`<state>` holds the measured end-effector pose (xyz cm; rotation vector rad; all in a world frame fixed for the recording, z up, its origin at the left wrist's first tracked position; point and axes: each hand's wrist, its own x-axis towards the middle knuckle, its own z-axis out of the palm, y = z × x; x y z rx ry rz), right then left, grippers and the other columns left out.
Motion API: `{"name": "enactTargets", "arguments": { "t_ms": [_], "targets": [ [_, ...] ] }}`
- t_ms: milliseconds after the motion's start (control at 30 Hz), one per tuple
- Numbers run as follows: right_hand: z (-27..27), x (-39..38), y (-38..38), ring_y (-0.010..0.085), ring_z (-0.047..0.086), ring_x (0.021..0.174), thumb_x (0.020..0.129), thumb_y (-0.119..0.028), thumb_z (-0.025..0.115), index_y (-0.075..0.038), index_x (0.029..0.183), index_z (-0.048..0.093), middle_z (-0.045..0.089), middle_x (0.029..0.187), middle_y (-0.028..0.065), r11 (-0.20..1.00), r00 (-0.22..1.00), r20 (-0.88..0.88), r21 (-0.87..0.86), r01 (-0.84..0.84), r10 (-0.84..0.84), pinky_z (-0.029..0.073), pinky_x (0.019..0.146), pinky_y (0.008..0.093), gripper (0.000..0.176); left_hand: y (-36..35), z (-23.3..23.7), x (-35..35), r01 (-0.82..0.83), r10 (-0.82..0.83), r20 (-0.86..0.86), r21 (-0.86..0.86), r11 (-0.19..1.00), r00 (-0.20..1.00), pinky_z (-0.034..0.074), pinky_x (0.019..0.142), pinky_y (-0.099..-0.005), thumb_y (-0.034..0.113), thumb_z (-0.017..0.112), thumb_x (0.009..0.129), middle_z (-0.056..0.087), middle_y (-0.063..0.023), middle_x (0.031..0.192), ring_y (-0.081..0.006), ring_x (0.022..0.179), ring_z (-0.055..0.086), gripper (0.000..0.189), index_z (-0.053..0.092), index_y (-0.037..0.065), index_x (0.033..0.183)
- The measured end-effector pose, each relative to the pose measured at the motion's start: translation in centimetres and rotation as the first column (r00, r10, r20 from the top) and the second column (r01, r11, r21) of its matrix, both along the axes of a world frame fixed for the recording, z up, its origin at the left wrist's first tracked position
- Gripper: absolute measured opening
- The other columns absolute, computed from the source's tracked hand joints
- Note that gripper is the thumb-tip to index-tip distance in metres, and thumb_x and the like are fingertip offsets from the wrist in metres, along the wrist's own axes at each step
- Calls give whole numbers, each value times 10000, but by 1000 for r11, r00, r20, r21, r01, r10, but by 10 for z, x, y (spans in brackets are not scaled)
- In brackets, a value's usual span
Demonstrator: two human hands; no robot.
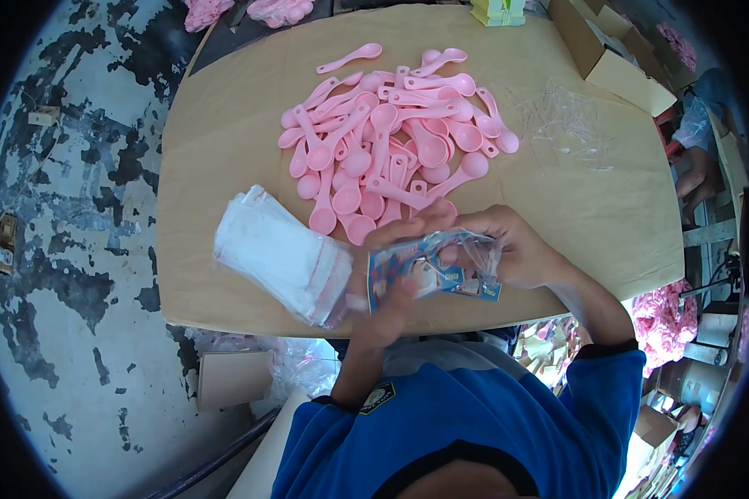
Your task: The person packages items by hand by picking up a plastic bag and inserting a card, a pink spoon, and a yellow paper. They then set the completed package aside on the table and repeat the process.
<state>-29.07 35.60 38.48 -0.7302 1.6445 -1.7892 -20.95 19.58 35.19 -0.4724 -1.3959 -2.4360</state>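
Note:
In the head view, my left hand (387, 312) is at the near edge of the table, blurred, with its fingers against a blue printed card (387, 268). My right hand (512, 245) is closed on a clear plastic bag (478, 249) at the card's right end. More blue printed card (487, 290) shows beneath the bag. Just left of my left hand lies a stack of white and clear plastic bags (283, 254). Beyond both hands is a heap of pink measuring spoons (383, 150).
The brown table (216, 150) has a tangle of thin clear strands (566, 125) at right. An open cardboard box (607, 58) stands at the back right, a yellow-green box (498, 12) at the back. Another person's arm (697, 179) shows at far right.

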Motion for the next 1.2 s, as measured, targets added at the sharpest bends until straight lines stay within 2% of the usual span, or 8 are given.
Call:
{"name": "enactTargets", "arguments": {
  "t_ms": [100, 167, 267, 367, 667, 767, 967, 1200],
  "targets": [
    [-17, -7, 10, 51, 553, 662, 871, -138, 698, -22, 833, 618, 613, 703, -22, 993, 967, -227, 18, -116, 117, 450, 585, 266, 146, 7, 12, -2, -77, 9, -162, -422, 903, 987, 409, 1015, -403, 158, 656, 889, 494, -172, 1349, -296, 1280, 450, 477, 444, 15, 1291],
    [-18, -15, 16, 99, 561, 607, 885, -152, 671, -30, 851, 633, 614, 687, 6, 971, 930, -281, 54, -233, 239, 452, 577, 282, 132, 2, -18, 5, -120, 77, -151, -302, 946, 986, 388, 1036, -420, 183, 692, 854, 476, -170, 1358, -305, 1271, 450, 528, 440, 44, 1296],
    [-4, -26, 20, 201, 588, 643, 887, -174, 640, -48, 878, 666, 617, 731, 56, 989, 868, -489, 151, -12, 85, 484, 615, 319, 129, -20, -76, 21, -358, 362, -49, 83, 930, 931, 378, 1048, -459, 174, 724, 804, 480, -176, 1328, -356, 1235, 475, 627, 398, 84, 1331],
    [-18, -46, 19, 271, 593, 771, 865, -222, 648, -70, 948, 676, 608, 804, 81, 874, 414, -901, 302, 381, 130, 495, 722, 366, 175, -12, -11, -5, -339, 343, -127, 48, 939, 931, 371, 1048, -470, 150, 753, 792, 510, -190, 1316, -347, 1277, 447, 650, 387, 137, 1329],
    [-30, -47, 17, 269, 591, 956, 847, -262, 652, -79, 1050, 630, 613, 952, 75, 713, 307, -868, 495, 497, 390, 453, 927, 410, 274, -16, -17, 0, -312, 305, -186, -13, 950, 934, 350, 1067, -525, 59, 724, 780, 529, -183, 1303, -400, 1247, 481, 666, 366, 107, 1340],
    [-23, -45, 25, 224, 620, 911, 868, -202, 640, -70, 1020, 596, 604, 945, 90, 774, 251, -932, 358, 521, 262, 490, 868, 372, 206, -21, -19, 7, -336, 332, -144, -10, 942, 932, 328, 1066, -584, 103, 720, 772, 529, -150, 1327, -427, 1261, 457, 685, 371, 117, 1361],
    [-10, -39, 46, 116, 627, 742, 906, -68, 550, -30, 975, 532, 607, 856, 77, 944, 819, -469, -155, 292, -330, 486, 617, 228, 81, -28, -16, 11, -340, 355, -126, 125, 932, 926, 343, 1065, -562, 86, 713, 783, 505, -172, 1345, -415, 1257, 466, 685, 356, 113, 1368],
    [13, -16, 31, 141, 638, 760, 909, -98, 598, -9, 1027, 534, 618, 920, 108, 960, 893, -417, -276, 53, -170, 501, 663, 252, 161, -27, -16, 9, -181, 213, -163, 194, 964, 963, 359, 1064, -528, 36, 723, 780, 493, -190, 1348, -398, 1261, 466, 686, 363, 117, 1358]
  ]
}}
